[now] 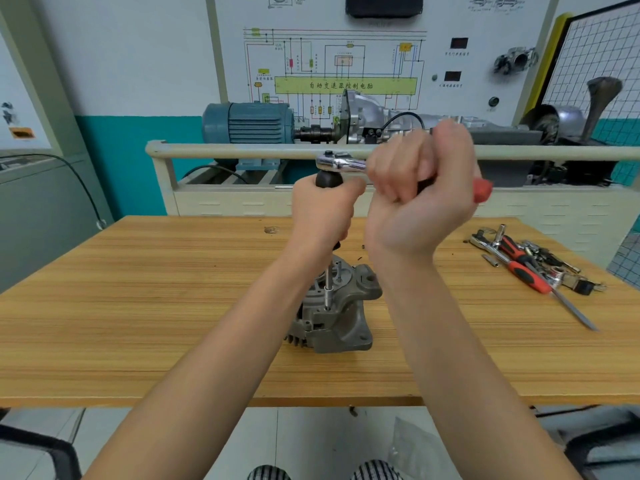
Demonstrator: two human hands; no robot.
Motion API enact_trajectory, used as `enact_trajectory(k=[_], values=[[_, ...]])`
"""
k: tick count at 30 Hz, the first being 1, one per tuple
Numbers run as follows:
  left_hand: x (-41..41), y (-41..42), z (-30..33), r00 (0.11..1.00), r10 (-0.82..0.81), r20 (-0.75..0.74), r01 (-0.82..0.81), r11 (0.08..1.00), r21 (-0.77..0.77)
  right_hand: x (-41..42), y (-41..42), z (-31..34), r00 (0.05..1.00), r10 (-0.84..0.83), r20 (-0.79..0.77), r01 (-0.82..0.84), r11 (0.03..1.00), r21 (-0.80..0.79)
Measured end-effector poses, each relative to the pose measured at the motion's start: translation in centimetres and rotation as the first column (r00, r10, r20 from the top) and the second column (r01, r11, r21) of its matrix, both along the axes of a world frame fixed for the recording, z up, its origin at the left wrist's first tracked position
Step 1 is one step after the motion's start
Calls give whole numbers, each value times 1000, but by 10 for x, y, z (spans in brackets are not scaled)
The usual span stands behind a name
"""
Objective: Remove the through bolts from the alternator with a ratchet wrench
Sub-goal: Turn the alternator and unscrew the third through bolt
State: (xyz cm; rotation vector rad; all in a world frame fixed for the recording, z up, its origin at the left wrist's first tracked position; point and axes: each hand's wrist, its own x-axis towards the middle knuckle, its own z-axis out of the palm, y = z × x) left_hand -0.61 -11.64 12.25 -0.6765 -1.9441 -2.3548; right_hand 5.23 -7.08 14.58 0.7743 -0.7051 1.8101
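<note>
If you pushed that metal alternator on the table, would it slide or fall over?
The alternator looks like solid cast metal, so probably heavy and slow to slide. It stands on end with a bulky body, so a high push might tip it. The left hand steadies the tool above.

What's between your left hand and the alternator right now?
In the head view, only the extension bar's bare metal shaft spans from the left hand down to the socket seated on the alternator.

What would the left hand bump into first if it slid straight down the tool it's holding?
Probably the alternator. The left hand grips a black handle whose metal shaft runs straight down to a socket on the alternator's top; nothing else shows between them.
</note>
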Motion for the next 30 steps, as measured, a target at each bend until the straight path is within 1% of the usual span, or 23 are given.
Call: enact_trajectory(k=[1,2,3,4,6,8,9,11,13,15,17,18,20,22,23,25,26,27,28,29,30], values=[[1,1,-1,999,30,-33,-31,1000,-3,2,-9,-3,988,-147,-51,150,988,47],[2,2,-2,997,49,-65,-49,999,-1,2,-15,-5,969,-233,-84,240,968,80],[3,1,-3,995,54,-87,-54,999,2,2,-17,-6,962,-252,-102,262,961,92],[2,0,-4,995,37,-98,-37,999,2,2,-16,-7,968,-223,-115,234,968,92],[0,-7,-5,992,-79,-103,78,997,-12,2,-4,-4,994,-49,-102,57,995,76],[-5,-15,-3,964,-244,-108,240,970,-43,1,16,2,983,181,28,-180,984,-11],[-9,-19,-1,941,-319,-111,314,948,-60,-2,26,4,947,307,95,-300,951,-79],[-13,-23,1,893,-434,-122,427,901,-76,-12,42,10,827,535,174,-495,839,-229],[-15,-22,0,855,-501,-135,497,865,-64,-26,51,14,694,694,192,-609,708,-358],[-14,-19,-2,840,-529,-120,528,848,-35,-40,56,14,588,787,185,-661,599,-452],[-14,-17,-3,852,-517,-83,518,855,-17,-46,57,13,565,801,198,-658,583,-477],[-15,-16,-3,863,-500,-70,500,866,-15,-45,56,14,576,794,194,-656,591,-469],[-15,-16,-3,895,-443,-48,443,896,-2,-37,50,14,641,750,162,-642,641,-421],[-12,-13,-3,939,-342,-29,343,939,18,-26,43,12,750,646,140,-576,743,-342],[-10,-11,-3,960,-278,-21,278,960,19,-20,37,10,813,567,135,-515,807,-287],[-7,-5,-3,989,-145,-13,145,989,22,-9,21,4,932,349,99,-333,931,-147],[-5,-3,-3,996,-86,-20,87,996,29,-6,11,2,974,221,55,-216,973,-78],[-4,-1,-3,998,-38,-43,39,999,34,-3,2,-1,996,86,-6,-86,996,-27],[-3,1,-4,997,-1,-75,4,999,38,-3,-5,-4,997,-31,-67,32,999,14],[-2,2,-5,994,24,-104,-20,999,42,-3,-11,-6,988,-105,-115,112,992,51],[-2,1,-7,992,33,-121,-28,999,42,-3,-14,-7,981,-136,-139,148,986,79]])
